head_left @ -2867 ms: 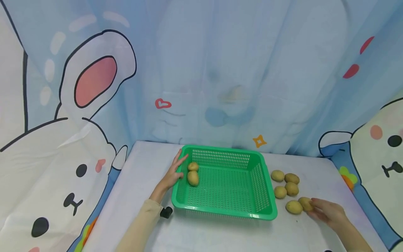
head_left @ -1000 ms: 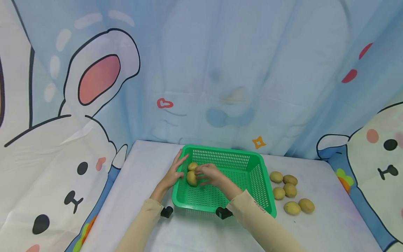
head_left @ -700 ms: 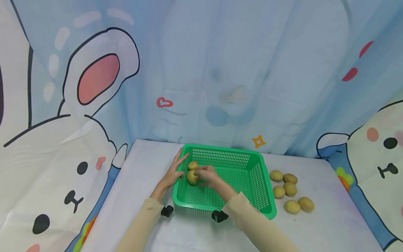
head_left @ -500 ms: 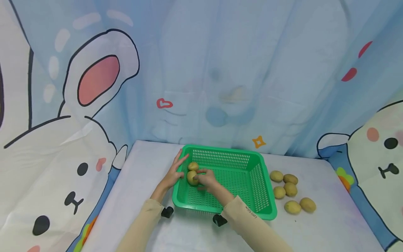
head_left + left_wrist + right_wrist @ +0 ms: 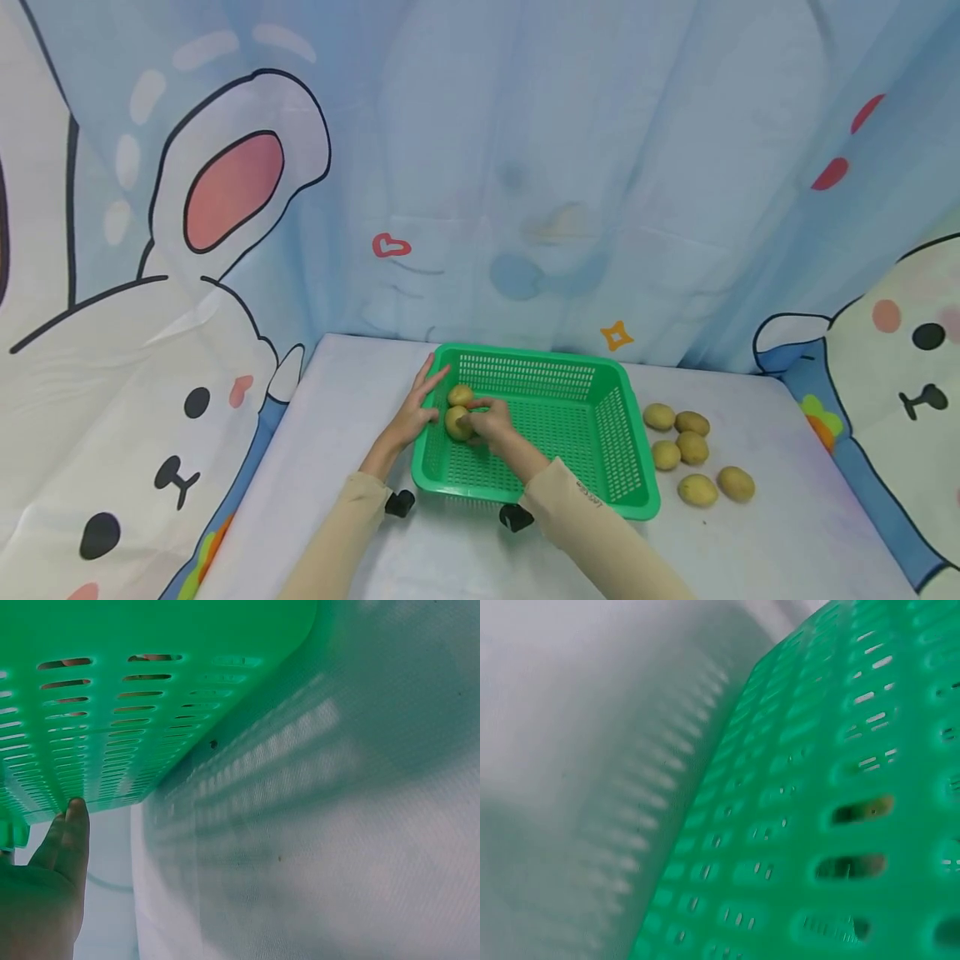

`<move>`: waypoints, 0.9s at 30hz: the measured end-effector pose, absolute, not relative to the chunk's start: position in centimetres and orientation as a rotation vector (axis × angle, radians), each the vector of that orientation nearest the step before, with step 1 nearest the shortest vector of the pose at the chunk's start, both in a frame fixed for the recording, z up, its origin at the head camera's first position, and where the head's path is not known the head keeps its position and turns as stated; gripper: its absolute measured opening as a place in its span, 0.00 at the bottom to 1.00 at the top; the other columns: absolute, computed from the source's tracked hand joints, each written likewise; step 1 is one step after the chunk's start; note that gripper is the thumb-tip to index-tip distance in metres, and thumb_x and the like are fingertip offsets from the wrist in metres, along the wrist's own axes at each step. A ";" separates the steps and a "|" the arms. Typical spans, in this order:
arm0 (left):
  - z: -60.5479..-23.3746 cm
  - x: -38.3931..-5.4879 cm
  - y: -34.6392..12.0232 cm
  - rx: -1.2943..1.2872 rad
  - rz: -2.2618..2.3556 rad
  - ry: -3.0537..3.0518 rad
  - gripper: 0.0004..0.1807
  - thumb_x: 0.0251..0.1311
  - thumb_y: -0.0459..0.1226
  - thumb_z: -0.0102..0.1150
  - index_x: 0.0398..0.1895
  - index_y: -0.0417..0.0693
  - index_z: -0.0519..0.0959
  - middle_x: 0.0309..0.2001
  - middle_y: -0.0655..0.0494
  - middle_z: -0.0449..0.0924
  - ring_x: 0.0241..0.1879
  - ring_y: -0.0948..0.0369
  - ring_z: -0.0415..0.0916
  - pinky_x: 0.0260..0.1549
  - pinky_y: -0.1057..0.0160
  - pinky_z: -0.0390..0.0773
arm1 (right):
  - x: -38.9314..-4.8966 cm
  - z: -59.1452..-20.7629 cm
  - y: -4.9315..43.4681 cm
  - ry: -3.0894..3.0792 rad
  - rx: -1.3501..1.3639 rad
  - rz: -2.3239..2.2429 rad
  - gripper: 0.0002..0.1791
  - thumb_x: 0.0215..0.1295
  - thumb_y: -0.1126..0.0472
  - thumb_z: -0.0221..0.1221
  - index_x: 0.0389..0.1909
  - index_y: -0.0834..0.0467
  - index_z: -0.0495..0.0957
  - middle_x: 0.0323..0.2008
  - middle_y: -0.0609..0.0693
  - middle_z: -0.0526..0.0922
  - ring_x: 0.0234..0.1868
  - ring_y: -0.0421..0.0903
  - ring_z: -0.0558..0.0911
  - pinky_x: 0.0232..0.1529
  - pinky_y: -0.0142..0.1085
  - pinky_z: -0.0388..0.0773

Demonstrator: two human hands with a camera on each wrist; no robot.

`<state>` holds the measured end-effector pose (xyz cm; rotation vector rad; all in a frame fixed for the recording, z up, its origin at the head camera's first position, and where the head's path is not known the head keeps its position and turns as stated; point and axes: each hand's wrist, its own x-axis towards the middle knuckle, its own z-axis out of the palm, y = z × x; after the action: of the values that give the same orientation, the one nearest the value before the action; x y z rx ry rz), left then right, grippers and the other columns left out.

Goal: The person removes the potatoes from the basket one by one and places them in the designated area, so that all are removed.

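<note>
A green plastic basket [image 5: 525, 502] stands on the white-covered table. Inside, against its left end, sit two potatoes, a farther potato [image 5: 460, 395] and a nearer potato [image 5: 455, 422]. My right hand [image 5: 491, 423] reaches over the front rim and holds the nearer potato between thumb and fingers, low in the basket. My left hand [image 5: 408, 417] rests along the left rim, fingers extended and spread. In the left wrist view, straight fingers [image 5: 73, 840] touch the outside of the basket wall [image 5: 97, 750]. The right wrist view shows mostly the basket wall [image 5: 795, 810], with that hand hidden.
Right of the basket, several more potatoes lie on the table: a group of potatoes [image 5: 692, 447] near the basket wall, then a pale potato [image 5: 698, 490] and another potato [image 5: 737, 483] closer to me. A patterned blue curtain [image 5: 480, 167] hangs behind the table.
My right hand has moved from the loose potatoes on the right into the basket and taken hold of the nearer potato. My left hand stays on the rim. The rightmost potato has shifted slightly right.
</note>
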<state>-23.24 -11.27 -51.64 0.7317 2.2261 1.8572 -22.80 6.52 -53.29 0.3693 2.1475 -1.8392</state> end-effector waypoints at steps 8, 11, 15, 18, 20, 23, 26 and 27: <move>-52.7 -23.7 -11.0 0.713 1.858 2.258 0.47 0.42 0.18 0.46 0.75 0.33 0.54 0.78 0.41 0.26 0.76 0.43 0.24 0.63 0.38 0.55 | -22.6 -52.7 8.6 2.109 0.310 -1.837 0.27 0.59 0.72 0.63 0.61 0.70 0.72 0.46 0.67 0.79 0.43 0.58 0.84 0.41 0.47 0.82; -54.3 -24.5 -11.0 0.710 1.876 2.296 0.48 0.40 0.18 0.47 0.75 0.35 0.56 0.79 0.42 0.28 0.76 0.44 0.25 0.62 0.39 0.55 | -22.4 -52.2 9.8 2.101 0.299 -1.860 0.27 0.59 0.72 0.63 0.61 0.69 0.72 0.48 0.67 0.78 0.46 0.61 0.84 0.41 0.47 0.82; -55.4 -24.9 -11.0 0.707 1.905 2.333 0.50 0.37 0.19 0.48 0.75 0.38 0.58 0.79 0.42 0.31 0.77 0.43 0.27 0.59 0.41 0.59 | -22.0 -51.4 11.6 2.068 0.286 -1.889 0.28 0.61 0.71 0.62 0.64 0.68 0.71 0.51 0.68 0.76 0.51 0.64 0.81 0.43 0.48 0.82; -55.3 -24.9 -11.0 0.691 1.908 2.338 0.50 0.37 0.18 0.47 0.75 0.39 0.59 0.79 0.42 0.32 0.77 0.44 0.28 0.60 0.41 0.58 | -21.7 -50.4 13.2 2.045 0.291 -1.912 0.28 0.62 0.71 0.61 0.65 0.66 0.71 0.53 0.69 0.75 0.54 0.65 0.80 0.45 0.48 0.81; -55.0 -24.8 -11.0 0.682 1.917 2.321 0.49 0.38 0.17 0.47 0.75 0.38 0.58 0.79 0.42 0.31 0.77 0.45 0.27 0.62 0.38 0.55 | -21.5 -49.7 14.3 2.032 0.291 -1.929 0.28 0.63 0.71 0.61 0.65 0.65 0.71 0.56 0.70 0.73 0.56 0.66 0.78 0.48 0.49 0.80; -53.7 -24.2 -10.9 0.673 1.920 2.287 0.49 0.38 0.17 0.46 0.75 0.34 0.56 0.79 0.41 0.30 0.76 0.43 0.26 0.63 0.36 0.52 | -21.2 -48.6 16.4 2.027 0.278 -1.944 0.29 0.64 0.70 0.60 0.67 0.65 0.69 0.60 0.71 0.71 0.58 0.65 0.77 0.51 0.50 0.78; -52.3 -23.4 -10.8 0.678 1.903 2.262 0.48 0.39 0.17 0.46 0.74 0.30 0.55 0.78 0.39 0.29 0.76 0.41 0.25 0.63 0.38 0.53 | -21.0 -47.6 18.8 2.025 0.278 -1.948 0.31 0.65 0.69 0.60 0.69 0.65 0.66 0.62 0.71 0.69 0.58 0.63 0.78 0.53 0.50 0.77; -51.9 -23.2 -10.8 0.680 1.892 2.261 0.48 0.39 0.18 0.46 0.74 0.30 0.55 0.78 0.38 0.29 0.76 0.41 0.25 0.62 0.40 0.55 | -20.9 -47.2 19.7 2.026 0.282 -1.946 0.32 0.66 0.68 0.60 0.70 0.65 0.65 0.63 0.71 0.68 0.58 0.62 0.78 0.53 0.49 0.77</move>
<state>-23.20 -10.82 -51.92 0.6795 2.2608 1.8920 -20.87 19.73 -47.23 0.2821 2.0262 -1.9465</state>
